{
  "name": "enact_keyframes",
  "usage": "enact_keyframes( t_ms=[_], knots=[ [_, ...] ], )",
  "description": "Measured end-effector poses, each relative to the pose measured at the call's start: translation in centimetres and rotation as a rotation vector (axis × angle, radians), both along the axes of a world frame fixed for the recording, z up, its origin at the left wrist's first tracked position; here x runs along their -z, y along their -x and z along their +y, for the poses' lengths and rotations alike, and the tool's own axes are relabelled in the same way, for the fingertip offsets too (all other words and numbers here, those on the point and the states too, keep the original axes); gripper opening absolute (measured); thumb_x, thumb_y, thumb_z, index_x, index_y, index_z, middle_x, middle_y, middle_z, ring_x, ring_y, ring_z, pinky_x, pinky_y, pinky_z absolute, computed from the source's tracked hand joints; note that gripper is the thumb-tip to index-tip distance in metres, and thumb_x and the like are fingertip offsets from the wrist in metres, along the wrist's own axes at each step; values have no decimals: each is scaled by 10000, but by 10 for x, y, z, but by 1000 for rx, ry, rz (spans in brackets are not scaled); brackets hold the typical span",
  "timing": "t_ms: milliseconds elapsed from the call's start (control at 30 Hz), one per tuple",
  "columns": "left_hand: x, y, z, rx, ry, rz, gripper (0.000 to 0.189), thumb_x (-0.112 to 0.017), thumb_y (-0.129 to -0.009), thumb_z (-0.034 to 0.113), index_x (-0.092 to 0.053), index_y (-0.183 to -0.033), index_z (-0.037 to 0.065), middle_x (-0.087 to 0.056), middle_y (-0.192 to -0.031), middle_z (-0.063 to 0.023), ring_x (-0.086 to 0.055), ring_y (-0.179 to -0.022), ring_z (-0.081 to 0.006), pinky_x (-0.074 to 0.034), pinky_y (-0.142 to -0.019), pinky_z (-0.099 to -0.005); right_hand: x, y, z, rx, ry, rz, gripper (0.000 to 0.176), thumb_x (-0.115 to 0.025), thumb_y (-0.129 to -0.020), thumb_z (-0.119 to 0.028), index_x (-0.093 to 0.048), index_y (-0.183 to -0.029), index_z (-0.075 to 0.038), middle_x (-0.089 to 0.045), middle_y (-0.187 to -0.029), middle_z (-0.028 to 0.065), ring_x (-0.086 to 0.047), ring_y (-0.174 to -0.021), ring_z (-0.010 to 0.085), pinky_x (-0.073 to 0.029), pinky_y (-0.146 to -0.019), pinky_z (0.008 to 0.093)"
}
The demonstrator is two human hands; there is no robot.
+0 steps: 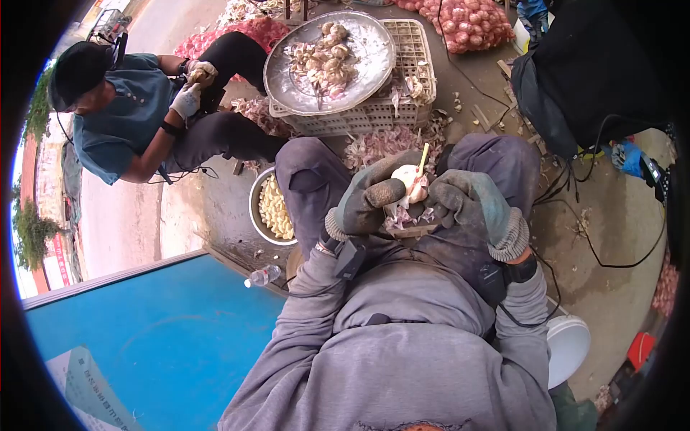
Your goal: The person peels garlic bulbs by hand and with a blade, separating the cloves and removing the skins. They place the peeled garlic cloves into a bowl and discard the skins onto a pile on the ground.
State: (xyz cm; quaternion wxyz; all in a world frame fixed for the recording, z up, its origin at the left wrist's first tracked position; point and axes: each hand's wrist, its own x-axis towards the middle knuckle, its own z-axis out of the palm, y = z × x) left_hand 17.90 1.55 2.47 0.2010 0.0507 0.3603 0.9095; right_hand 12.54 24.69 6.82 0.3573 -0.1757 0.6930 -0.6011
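My left hand (370, 195), in a dirty grey-green glove, is closed around a pale garlic bulb (408, 179) above my lap. A thin yellow stick-like piece (423, 156) stands up at the bulb's upper edge. Just to the right, my gloved right hand (471, 205) has its fingers curled in close to the bulb; I cannot tell what it pinches. Purplish garlic skins (402, 218) lie between and below the hands, over a small wooden surface (415, 231) between my knees.
Ahead, a round metal tray (377, 68) of garlic bulbs rests on a plastic crate (413, 54). A bowl (254, 208) of peeled cloves stands left of my knee. A co-worker (122, 122) sits at left. Red net sacks (471, 25), loose cables (611, 266) and a blue panel (180, 323) surround me.
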Motion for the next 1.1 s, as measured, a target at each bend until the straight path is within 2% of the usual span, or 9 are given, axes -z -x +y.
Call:
enact_keyframes(
  t_ms=[267, 567, 633, 733, 767, 900, 933, 1033, 1100],
  knots=[
    [4, 0, -5, 11, 327, 98, 584, -678, -980, 254, -490, -1465, -13, -609, -1307, -62, -581, -1163, -153, -468, -1026, -324, -4, 0, -7, -13, 47, -139, 378, -604, -1040, -333, -733, -1033, 22, -663, -783, 2, -586, -719, 57, -505, -658, 242],
    [-1, -6, -3, 24, 306, 56, 591, -660, -985, 221, -466, -1491, -16, -619, -1311, -83, -601, -1153, -161, -492, -1008, -328, 23, -6, -6, 24, -89, -342, 448, -657, -995, -446, -710, -896, -12, -645, -718, 17, -542, -558, 46, -429, -485, 210],
    [5, -8, -4, 59, 260, -79, 578, -651, -989, 209, -466, -1487, -18, -622, -1318, -100, -611, -1156, -180, -508, -994, -341, 31, -10, 2, 17, 250, -440, 449, -719, -943, -462, -713, -889, -16, -632, -712, -8, -552, -575, 43, -448, -513, 197],
    [8, -6, -1, 36, 336, -38, 583, -660, -979, 232, -478, -1462, -40, -630, -1303, -116, -615, -1156, -193, -508, -997, -353, 35, -8, 4, -31, 45, -44, 280, -742, -952, -264, -730, -1047, -1, -668, -823, -19, -579, -687, 41, -495, -589, 215],
    [-2, -7, 1, 20, 362, -55, 587, -663, -973, 240, -484, -1452, -49, -636, -1294, -119, -616, -1153, -193, -508, -998, -356, 49, -14, 0, 58, 137, -130, 209, -725, -960, -190, -741, -1037, 4, -668, -812, -26, -576, -715, 34, -505, -616, 239],
    [15, -6, 5, -112, 477, 5, 614, -666, -943, 259, -494, -1431, -70, -659, -1248, -132, -626, -1136, -206, -489, -1003, -357, 37, -25, -4, 22, -146, 625, 279, -688, -969, -262, -717, -918, 10, -674, -754, 177, -658, -638, 267, -490, -607, 377],
    [15, -5, 7, -131, 458, 13, 618, -669, -940, 265, -495, -1427, -73, -659, -1246, -139, -630, -1131, -211, -491, -1003, -355, 33, -31, -10, 63, -175, 552, 349, -682, -957, -338, -702, -871, -1, -629, -761, 232, -631, -668, 390, -480, -615, 436],
    [18, -5, 12, -260, 545, 52, 619, -685, -937, 274, -509, -1422, -66, -662, -1247, -137, -633, -1136, -217, -490, -1008, -360, 60, -35, -15, 40, -374, 703, 342, -680, -939, -387, -733, -894, -51, -661, -784, 212, -658, -715, 400, -504, -630, 455],
    [7, -5, 18, -277, 519, 33, 626, -696, -934, 290, -517, -1423, -57, -660, -1258, -136, -634, -1130, -209, -506, -987, -356, 94, -41, -24, 91, -255, 611, 342, -682, -908, -395, -744, -859, -62, -680, -768, 215, -677, -752, 420, -527, -692, 508]
  ],
)
